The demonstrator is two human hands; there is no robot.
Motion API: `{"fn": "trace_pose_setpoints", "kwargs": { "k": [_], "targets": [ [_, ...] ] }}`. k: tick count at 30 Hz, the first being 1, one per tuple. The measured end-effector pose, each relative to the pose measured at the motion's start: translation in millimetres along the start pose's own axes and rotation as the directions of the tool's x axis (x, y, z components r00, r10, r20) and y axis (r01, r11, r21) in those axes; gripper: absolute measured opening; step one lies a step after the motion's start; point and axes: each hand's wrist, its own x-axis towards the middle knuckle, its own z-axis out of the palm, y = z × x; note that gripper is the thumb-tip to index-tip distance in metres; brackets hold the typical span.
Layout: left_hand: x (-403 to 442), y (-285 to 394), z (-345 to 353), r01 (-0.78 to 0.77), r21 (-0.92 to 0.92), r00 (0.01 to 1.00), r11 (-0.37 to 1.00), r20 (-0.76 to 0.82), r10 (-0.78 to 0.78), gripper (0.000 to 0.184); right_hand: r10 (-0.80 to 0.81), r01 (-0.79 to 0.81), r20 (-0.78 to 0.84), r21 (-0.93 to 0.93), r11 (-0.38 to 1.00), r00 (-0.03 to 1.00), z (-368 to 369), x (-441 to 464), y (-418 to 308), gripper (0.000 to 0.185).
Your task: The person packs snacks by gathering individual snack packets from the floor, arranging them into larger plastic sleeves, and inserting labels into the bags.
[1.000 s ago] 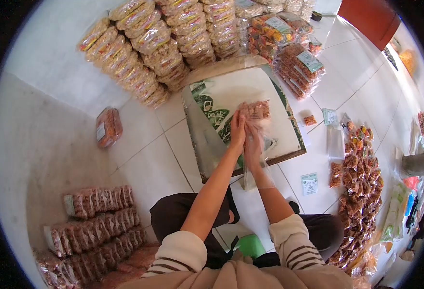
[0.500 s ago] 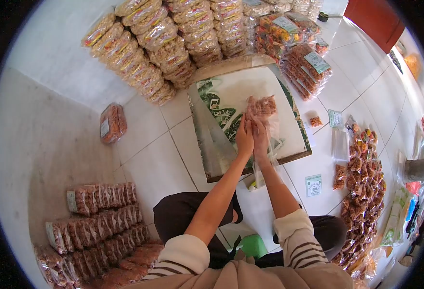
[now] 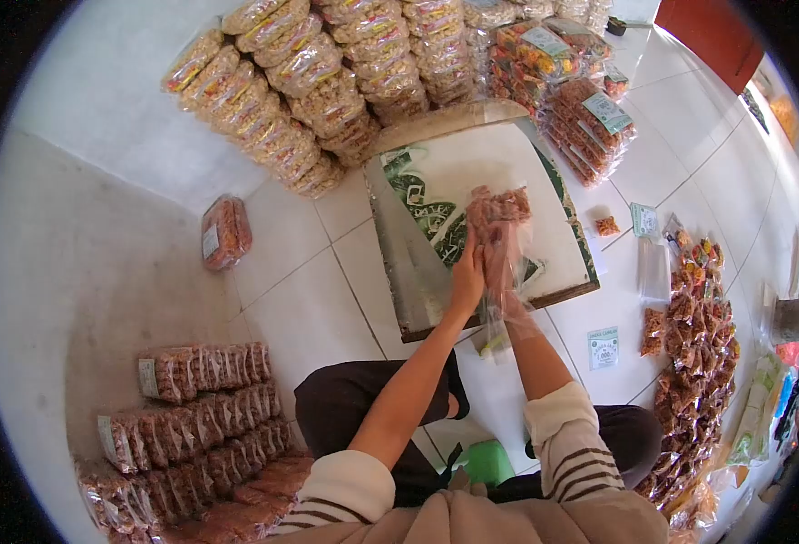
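Observation:
A clear plastic bag with small reddish-brown snack packs (image 3: 501, 207) lies on the white and green board (image 3: 445, 161). Along its left side, my left hand (image 3: 469, 275) presses with the fingers together against the bag. My right hand (image 3: 503, 263) is seen through the clear plastic, below the packs, and its fingers are partly hidden by the film. The loose end of the bag hangs over my right wrist toward the board's near edge.
Stacked snack bags (image 3: 300, 82) stand behind the board, with packed bundles (image 3: 590, 127) at the back right. A long pile of small packets (image 3: 694, 354) lies on the right. Bundles (image 3: 200, 408) sit at the lower left, near a lone pack (image 3: 226, 233). A printed label (image 3: 603, 348) lies nearby.
The view has shifted, so the scene sits further right. My right hand has moved deeper under the clear film, while my left hand has slid down the bag's left side.

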Motion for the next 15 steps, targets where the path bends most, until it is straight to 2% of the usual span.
{"fn": "trace_pose_setpoints", "kwargs": {
  "k": [1, 2, 3, 4, 6, 7, 8, 10, 11, 13, 14, 15],
  "targets": [
    [1.3, -8.9, 5.7, -0.092, -0.101, 0.993, 0.991, -0.084, 0.084, 0.049, 0.003, -0.002, 0.042, -0.015, 1.000, 0.999, -2.5, -0.6, -0.5, 0.017],
    [4.4, -17.7, 10.9, -0.095, -0.107, 0.993, 0.990, -0.082, 0.087, 0.049, 0.005, -0.002, 0.083, -0.031, 1.000, 0.997, -4.5, 0.0, -1.1, 0.017],
    [7.5, -26.3, 15.8, -0.171, -0.082, 0.978, 0.982, -0.138, 0.159, 0.051, 0.002, 0.001, 0.081, -0.036, 0.999, 0.997, -0.2, -1.4, 4.4, 0.017],
    [6.2, -26.0, 17.3, -0.205, -0.070, 0.968, 0.976, -0.164, 0.191, 0.052, 0.073, -0.081, 0.043, 0.245, 0.966, 0.996, 6.8, -5.1, 8.8, 0.015],
    [0.5, -17.6, 16.0, -0.216, -0.063, 0.967, 0.974, -0.154, 0.204, 0.055, 0.154, -0.147, 0.029, 0.506, 0.850, 0.988, 7.1, -8.0, 16.6, 0.013],
    [-3.7, -11.7, 13.0, -0.193, -0.066, 0.976, 0.979, -0.119, 0.184, 0.057, 0.038, -0.040, 0.012, 0.277, 0.960, 0.999, -0.9, -5.0, 7.3, 0.015],
    [-7.9, -5.9, 9.1, -0.190, -0.064, 0.976, 0.980, -0.119, 0.181, 0.057, -0.079, 0.078, 0.026, 0.033, 0.996, 0.997, -6.0, -2.4, -3.1, 0.017],
    [-12.8, -2.6, 3.3, -0.118, -0.034, 0.993, 0.992, 0.004, 0.118, 0.057, -0.092, 0.093, 0.034, -0.018, 0.995, 0.995, -5.8, 0.6, -5.8, 0.020],
    [-13.1, -0.2, -0.4, -0.120, -0.033, 0.993, 0.992, 0.003, 0.121, 0.057, -0.110, 0.113, 0.042, -0.075, 0.991, 0.993, -7.2, 2.9, -7.4, 0.023],
    [-11.6, -3.0, -1.7, 0.001, -0.078, 0.998, 0.997, 0.067, 0.004, 0.052, -0.147, 0.147, 0.005, -0.059, 0.987, 0.989, -12.7, 2.2, -23.0, 0.025],
    [-8.4, -6.0, -1.0, -0.003, -0.081, 0.997, 0.997, 0.070, 0.009, 0.052, -0.180, 0.179, -0.031, -0.042, 0.983, 0.983, -15.3, -0.7, -31.9, 0.027],
    [-1.3, -16.2, 4.7, -0.086, -0.026, 0.986, 0.996, -0.144, 0.082, 0.048, -0.185, 0.184, -0.036, -0.050, 0.982, 0.982, -17.2, -8.6, -28.8, 0.027]
  ]
}}
